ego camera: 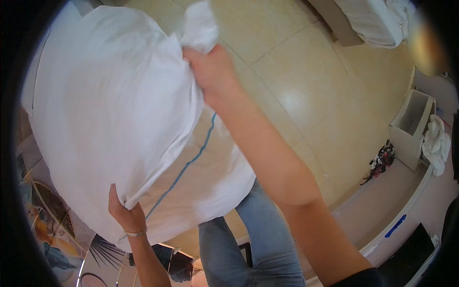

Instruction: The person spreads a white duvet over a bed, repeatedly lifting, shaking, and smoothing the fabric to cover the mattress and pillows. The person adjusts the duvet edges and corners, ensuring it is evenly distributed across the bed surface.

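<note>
A large white cloth [107, 97], perhaps a bed sheet or duvet cover, fills the left half of the view and hangs in broad folds. Its lower layer [200, 179] shows a wavy blue stripe. My left hand [131, 217], with a thin band at the wrist, pinches the cloth's edge at the lower left, thumb pointing up. Higher up, my right hand [211, 70] is closed around a bunched part of the same cloth, and a white tuft sticks out above the fist. The cloth's far left end runs out of view.
Beige floor tiles [287, 93] lie beyond my right arm. A white open box or drawer [410, 114] stands at the right, beside a white cloth [436, 143] and a patterned dark fabric [382, 161]. White bedding [376, 21] is at the top right. Decorated panels [53, 222] stand lower left.
</note>
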Demonstrator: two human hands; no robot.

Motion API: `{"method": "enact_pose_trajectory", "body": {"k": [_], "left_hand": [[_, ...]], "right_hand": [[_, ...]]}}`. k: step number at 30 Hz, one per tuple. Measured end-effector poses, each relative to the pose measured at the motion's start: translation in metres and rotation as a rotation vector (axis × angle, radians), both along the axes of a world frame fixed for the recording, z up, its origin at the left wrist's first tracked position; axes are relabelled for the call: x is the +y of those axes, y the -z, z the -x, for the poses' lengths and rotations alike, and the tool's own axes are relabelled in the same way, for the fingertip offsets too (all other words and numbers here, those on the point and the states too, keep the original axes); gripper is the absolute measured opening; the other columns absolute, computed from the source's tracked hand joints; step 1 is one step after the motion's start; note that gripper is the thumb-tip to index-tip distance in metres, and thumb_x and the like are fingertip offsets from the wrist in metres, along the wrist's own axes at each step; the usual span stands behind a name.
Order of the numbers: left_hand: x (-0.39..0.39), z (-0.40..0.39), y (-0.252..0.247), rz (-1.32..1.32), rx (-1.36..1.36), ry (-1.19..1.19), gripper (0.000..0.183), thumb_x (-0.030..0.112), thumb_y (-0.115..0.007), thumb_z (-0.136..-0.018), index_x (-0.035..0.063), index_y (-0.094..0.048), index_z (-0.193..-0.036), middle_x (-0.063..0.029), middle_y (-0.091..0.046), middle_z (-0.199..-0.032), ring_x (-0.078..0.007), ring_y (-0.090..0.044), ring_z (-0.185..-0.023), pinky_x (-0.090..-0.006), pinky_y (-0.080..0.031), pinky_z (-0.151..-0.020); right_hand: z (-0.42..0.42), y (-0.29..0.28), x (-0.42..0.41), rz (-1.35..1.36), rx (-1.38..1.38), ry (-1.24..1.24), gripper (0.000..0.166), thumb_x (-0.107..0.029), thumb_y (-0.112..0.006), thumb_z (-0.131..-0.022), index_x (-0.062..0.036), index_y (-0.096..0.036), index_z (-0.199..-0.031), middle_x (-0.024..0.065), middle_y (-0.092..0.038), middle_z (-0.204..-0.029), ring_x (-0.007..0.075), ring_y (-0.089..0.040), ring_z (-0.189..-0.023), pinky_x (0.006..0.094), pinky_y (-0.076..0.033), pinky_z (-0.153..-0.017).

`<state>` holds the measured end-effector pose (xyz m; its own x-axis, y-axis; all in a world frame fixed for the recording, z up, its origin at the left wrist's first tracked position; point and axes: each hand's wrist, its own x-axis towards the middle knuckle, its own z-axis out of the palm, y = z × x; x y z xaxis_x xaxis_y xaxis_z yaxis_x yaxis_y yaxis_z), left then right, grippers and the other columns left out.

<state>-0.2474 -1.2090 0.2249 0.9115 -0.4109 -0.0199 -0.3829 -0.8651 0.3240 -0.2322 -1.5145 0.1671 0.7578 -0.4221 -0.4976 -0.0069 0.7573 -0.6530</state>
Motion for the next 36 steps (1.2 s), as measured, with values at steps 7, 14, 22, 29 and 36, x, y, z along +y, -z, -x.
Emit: {"method": "enact_pose_trajectory", "body": {"k": [7, 14, 22, 29, 36], "left_hand": [[-0.092, 0.000, 0.053, 0.281, -0.068, -0.078, 0.036, 0.009, -0.058, -0.072, -0.0043, -0.052, -0.105, -0.0204, -0.057, -0.097, -0.0372, -0.054, -0.091, -0.0375, -0.042, -0.081], [-0.103, 0.013, 0.165, -0.040, 0.065, 0.025, 0.052, 0.003, -0.061, -0.059, 0.0071, -0.047, -0.108, -0.0114, -0.051, -0.095, -0.0318, -0.048, -0.090, -0.0380, -0.040, -0.077], [-0.097, 0.014, 0.149, 0.017, 0.061, 0.172, 0.058, 0.004, -0.063, -0.057, 0.0065, -0.045, -0.112, -0.0146, -0.047, -0.099, -0.0336, -0.045, -0.092, -0.0398, -0.038, -0.081], [-0.060, 0.055, 0.129, 0.145, 0.025, 0.300, 0.060, 0.001, -0.058, -0.063, 0.0005, -0.040, -0.120, -0.0203, -0.041, -0.119, -0.0371, -0.039, -0.108, -0.0446, -0.030, -0.093], [-0.039, 0.130, 0.107, 0.310, 0.331, 0.135, 0.057, 0.005, -0.061, -0.061, -0.0023, -0.042, -0.114, -0.0212, -0.041, -0.115, -0.0370, -0.040, -0.107, -0.0418, -0.031, -0.094]], "right_hand": [[0.021, 0.061, -0.065, 0.074, 0.054, 0.287, 0.032, -0.013, -0.058, -0.077, 0.0047, -0.053, -0.103, 0.0124, -0.060, -0.096, 0.0219, -0.059, -0.085, 0.0322, -0.049, -0.073], [0.096, 0.173, 0.032, -0.723, 0.275, 0.005, 0.047, -0.037, -0.052, -0.083, -0.0071, -0.045, -0.118, 0.0076, -0.050, -0.118, 0.0221, -0.046, -0.110, 0.0365, -0.033, -0.096], [0.083, 0.159, 0.127, -0.554, 0.313, 0.106, 0.047, -0.029, -0.069, -0.071, -0.0036, -0.051, -0.106, 0.0064, -0.057, -0.095, 0.0176, -0.055, -0.081, 0.0304, -0.044, -0.068], [0.106, 0.130, 0.133, -0.570, 0.214, 0.167, 0.032, -0.022, -0.064, -0.076, -0.0050, -0.050, -0.099, 0.0061, -0.054, -0.091, 0.0179, -0.051, -0.085, 0.0310, -0.041, -0.077], [0.105, 0.136, 0.139, -0.737, 0.099, 0.307, 0.034, -0.021, -0.064, -0.077, -0.0070, -0.051, -0.105, 0.0095, -0.055, -0.102, 0.0211, -0.051, -0.093, 0.0346, -0.042, -0.081]]}}
